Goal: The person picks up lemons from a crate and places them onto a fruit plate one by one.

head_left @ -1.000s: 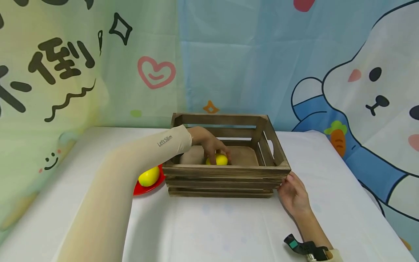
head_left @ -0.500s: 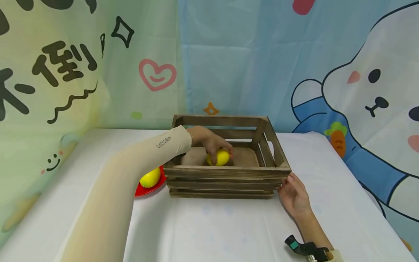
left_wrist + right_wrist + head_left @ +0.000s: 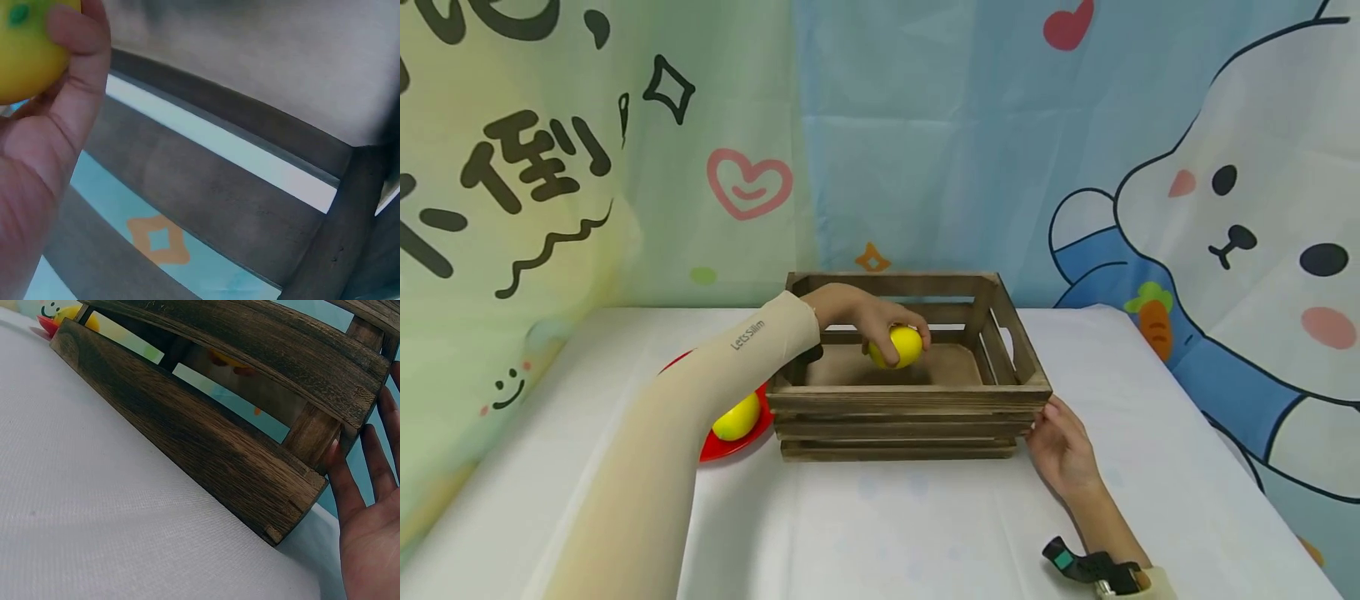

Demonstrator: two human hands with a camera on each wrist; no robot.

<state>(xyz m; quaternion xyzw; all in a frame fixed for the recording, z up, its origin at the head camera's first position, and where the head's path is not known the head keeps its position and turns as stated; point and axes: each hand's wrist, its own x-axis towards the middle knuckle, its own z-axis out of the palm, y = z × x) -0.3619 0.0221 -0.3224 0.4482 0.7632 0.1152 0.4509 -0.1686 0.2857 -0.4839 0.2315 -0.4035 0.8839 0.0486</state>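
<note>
My left hand [image 3: 883, 323] grips a yellow lemon [image 3: 907, 345] inside the wooden crate [image 3: 910, 403], above its floor. In the left wrist view, fingers curl round the lemon [image 3: 28, 50], which has a green spot at one end. My right hand [image 3: 1063, 446] is at the crate's front right corner, palm up. Its fairly straight fingers touch the crate [image 3: 206, 444] in the right wrist view. A second lemon [image 3: 737, 418] lies on a red plate [image 3: 722, 448] left of the crate, partly hidden behind my left sleeve.
A white cloth covers the table [image 3: 865, 533]. Behind it hangs a printed curtain [image 3: 925, 167] with a cartoon bear. The crate has slatted sides with gaps. My left forearm [image 3: 647, 458] reaches over the crate's left side.
My left hand has lifted the lemon off the crate's floor, a little upward. My right hand stays at the crate's corner. The head view has shifted slightly.
</note>
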